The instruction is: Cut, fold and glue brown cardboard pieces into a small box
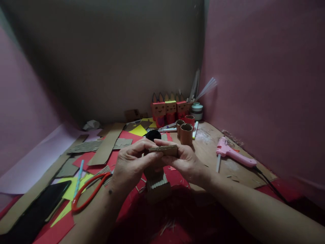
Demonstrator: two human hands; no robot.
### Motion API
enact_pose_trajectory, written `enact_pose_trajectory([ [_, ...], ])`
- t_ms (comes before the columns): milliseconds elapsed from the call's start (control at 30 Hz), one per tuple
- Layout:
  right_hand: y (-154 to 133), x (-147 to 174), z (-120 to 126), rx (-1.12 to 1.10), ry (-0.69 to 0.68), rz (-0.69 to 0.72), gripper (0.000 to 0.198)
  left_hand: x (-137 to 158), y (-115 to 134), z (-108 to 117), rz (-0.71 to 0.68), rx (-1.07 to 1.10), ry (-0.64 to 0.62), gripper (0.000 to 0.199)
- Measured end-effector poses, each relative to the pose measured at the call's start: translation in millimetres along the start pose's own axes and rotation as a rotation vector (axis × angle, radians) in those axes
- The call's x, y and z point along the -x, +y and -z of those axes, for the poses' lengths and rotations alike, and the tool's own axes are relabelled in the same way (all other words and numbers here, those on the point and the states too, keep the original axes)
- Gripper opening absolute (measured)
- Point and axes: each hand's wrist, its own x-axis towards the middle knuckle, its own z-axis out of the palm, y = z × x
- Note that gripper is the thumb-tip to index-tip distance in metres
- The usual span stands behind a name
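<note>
Together, left grip [133, 161], right grip [189, 162], pinching cardboard [169, 149]

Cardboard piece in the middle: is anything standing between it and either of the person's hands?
Nothing visible is: the left hand and right hand both hold the cardboard piece directly, fingers against it.

From here I have the left hand [130, 166] and right hand [189, 162] close together — thumbs [149, 159] inward, fingers [142, 144] bent, both pinching — bare forearms [250, 206] converging.
</note>
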Motion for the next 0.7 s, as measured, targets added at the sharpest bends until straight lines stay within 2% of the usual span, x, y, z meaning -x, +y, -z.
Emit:
enact_pose_trajectory([
  [167,0.3,-2.3,-1.0,-0.117,0.056,-0.046,0.038,0.5,-4.3,-4.1,0.100,0.153,0.064,0.009],
  [333,-2.3,-4.5,-2.3,-0.102,0.062,-0.096,0.022,-2.5,-7.6,-4.3,0.181,0.184,0.120,0.018],
  [533,-0.3,-7.7,1.7,-0.073,0.038,-0.142,0.028,-9.8,-16.3,3.8,0.235,0.138,0.013,0.027],
  [700,1.9,-7.7,3.9,-0.033,0.017,-0.142,0.027,-11.7,-18.0,6.0,0.223,0.108,0.001,0.025],
])
